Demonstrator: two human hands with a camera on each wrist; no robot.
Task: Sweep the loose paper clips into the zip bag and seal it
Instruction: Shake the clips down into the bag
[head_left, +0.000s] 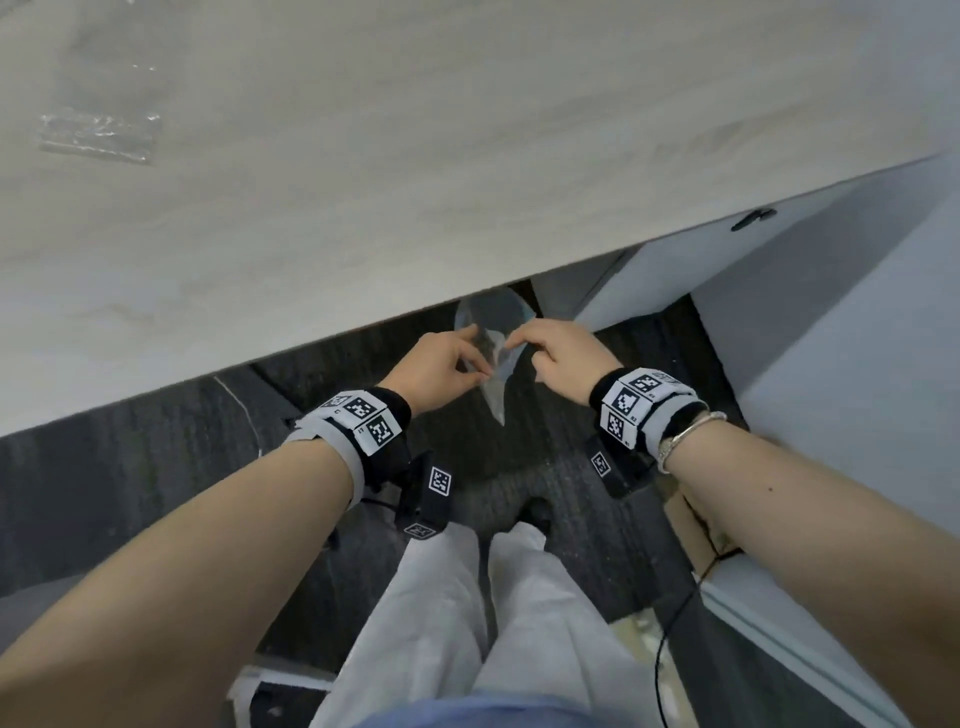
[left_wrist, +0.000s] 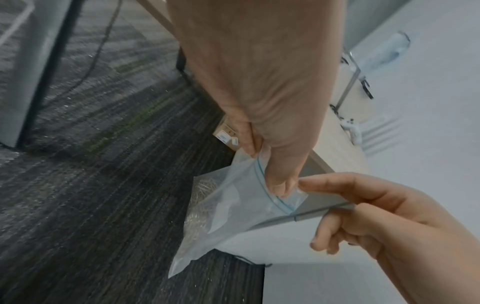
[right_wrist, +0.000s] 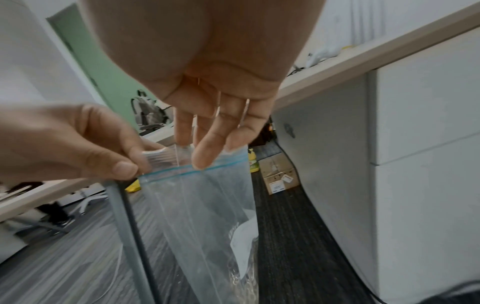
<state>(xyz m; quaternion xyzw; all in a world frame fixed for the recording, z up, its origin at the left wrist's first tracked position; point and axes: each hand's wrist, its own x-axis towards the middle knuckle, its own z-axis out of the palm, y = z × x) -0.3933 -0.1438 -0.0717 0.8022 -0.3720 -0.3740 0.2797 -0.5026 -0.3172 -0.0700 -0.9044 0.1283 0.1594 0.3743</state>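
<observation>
Held just below the table (head_left: 363, 197) edge, over dark carpet (head_left: 130, 467): zip bag (left_wrist: 233, 207), hanging, paper clips (left_wrist: 200, 197) heaped at its bottom. Left grip (head_left: 439, 366) pinched on the bag's top strip at its 9 o'clock corner; right grip (head_left: 558, 353) pinched on the blue zip line (right_wrist: 197, 169) toward 3 o'clock. Around: another clear bag (head_left: 98, 136) on the table at 10 o'clock, white cabinet (head_left: 857, 338) at 3 o'clock, cardboard box (right_wrist: 279, 174) on the carpet beyond.

The head view looks steeply down past the surface (head_left: 363, 182) edge at 12 o'clock onto the carpet (head_left: 130, 467). Both wrist views sit close, sharing the zip bag (left_wrist: 233, 205).
</observation>
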